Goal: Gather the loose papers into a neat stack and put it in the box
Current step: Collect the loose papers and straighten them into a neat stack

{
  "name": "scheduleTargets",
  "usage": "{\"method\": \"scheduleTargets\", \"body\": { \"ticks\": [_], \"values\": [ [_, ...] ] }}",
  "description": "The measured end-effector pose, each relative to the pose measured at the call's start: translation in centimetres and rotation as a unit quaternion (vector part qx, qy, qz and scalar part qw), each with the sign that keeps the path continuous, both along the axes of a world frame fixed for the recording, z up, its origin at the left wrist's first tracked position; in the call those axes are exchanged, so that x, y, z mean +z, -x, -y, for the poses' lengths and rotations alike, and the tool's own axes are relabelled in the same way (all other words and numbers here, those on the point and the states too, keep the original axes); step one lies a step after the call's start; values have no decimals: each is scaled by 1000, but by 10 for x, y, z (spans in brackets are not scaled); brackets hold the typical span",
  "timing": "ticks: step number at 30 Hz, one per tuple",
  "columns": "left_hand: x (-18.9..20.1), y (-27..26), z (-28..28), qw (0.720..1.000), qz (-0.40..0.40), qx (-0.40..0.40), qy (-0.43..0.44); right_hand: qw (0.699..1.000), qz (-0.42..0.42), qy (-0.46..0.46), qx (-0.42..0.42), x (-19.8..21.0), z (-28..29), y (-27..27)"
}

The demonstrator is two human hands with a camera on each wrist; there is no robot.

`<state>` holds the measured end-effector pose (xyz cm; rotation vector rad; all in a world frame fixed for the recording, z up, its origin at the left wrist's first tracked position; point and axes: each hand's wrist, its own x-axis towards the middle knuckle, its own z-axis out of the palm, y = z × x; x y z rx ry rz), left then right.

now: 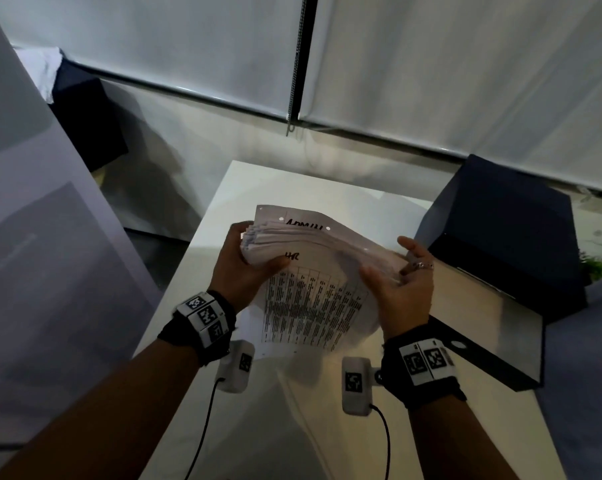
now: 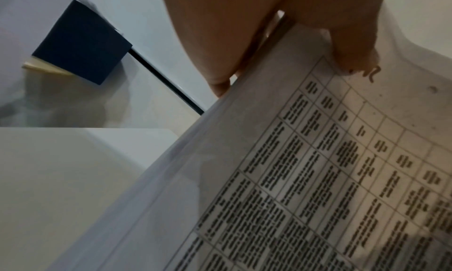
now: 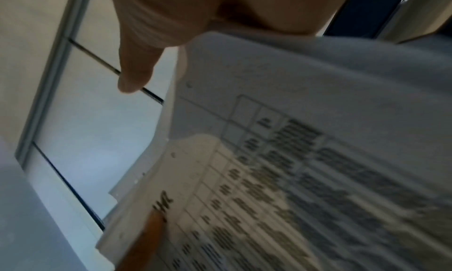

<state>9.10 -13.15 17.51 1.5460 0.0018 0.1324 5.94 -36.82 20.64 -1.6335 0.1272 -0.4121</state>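
A thick stack of white printed papers [image 1: 313,271] with tables and handwritten labels is held above the white table [image 1: 292,427]. My left hand [image 1: 247,265] grips its left edge, thumb on the top sheet and fingers behind. My right hand [image 1: 401,282] holds the right edge, thumb lying on the top sheet and fingers curled round the side. The stack bows in the middle and its sheets are fanned unevenly at the top. In the left wrist view the papers [image 2: 318,169] fill the right side; in the right wrist view the papers [image 3: 305,159] are blurred. The dark open box [image 1: 493,306] stands just right of my right hand.
The box's raised dark lid [image 1: 507,216] stands behind its opening. Another dark box [image 1: 88,112] sits on the floor at the back left. A large grey panel [image 1: 33,237] leans along the left. White blinds [image 1: 431,64] cover the wall behind.
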Motion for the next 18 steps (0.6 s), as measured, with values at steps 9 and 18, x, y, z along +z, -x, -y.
{"method": "scheduleTargets", "body": {
  "ticks": [9, 18],
  "values": [
    [21, -3, 9, 999, 32, 14, -31, 1000, -22, 16, -6, -7, 3, 6],
    [-6, 1, 14, 994, -7, 19, -105, 998, -66, 12, 9, -34, 0, 20]
  ]
}}
